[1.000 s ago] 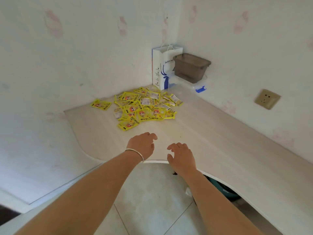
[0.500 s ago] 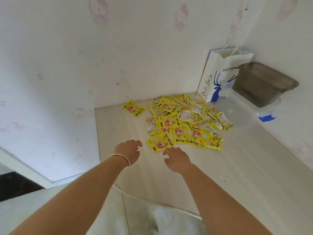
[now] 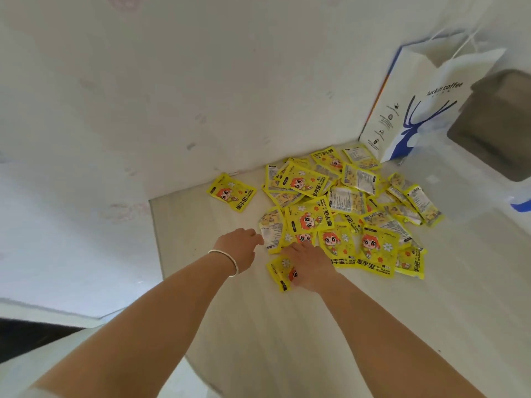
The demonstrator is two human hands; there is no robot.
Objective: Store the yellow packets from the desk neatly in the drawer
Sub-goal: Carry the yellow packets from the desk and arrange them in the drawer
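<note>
A loose heap of several yellow hand-warmer packets (image 3: 344,214) lies on the pale wooden desk (image 3: 287,340) near the corner of the walls. One packet (image 3: 231,192) lies apart to the left of the heap. The nearest packet (image 3: 280,272) sits at the heap's front edge, and my right hand (image 3: 311,265) rests flat on it. My left hand (image 3: 238,248), a silver bangle on its wrist, hovers just left of the heap with loose fingers that hold nothing. No drawer is in view.
A white and blue paper coffee bag (image 3: 416,104) stands against the wall behind the heap. A grey-brown plastic bin (image 3: 497,124) sits to its right, with a strip of blue tape (image 3: 520,205) below it. The desk's curved front edge runs at the lower left.
Both hands have moved forward across the desk to the heap. My right hand now lies on the nearest packet, and my left hand has reached the heap's left edge.
</note>
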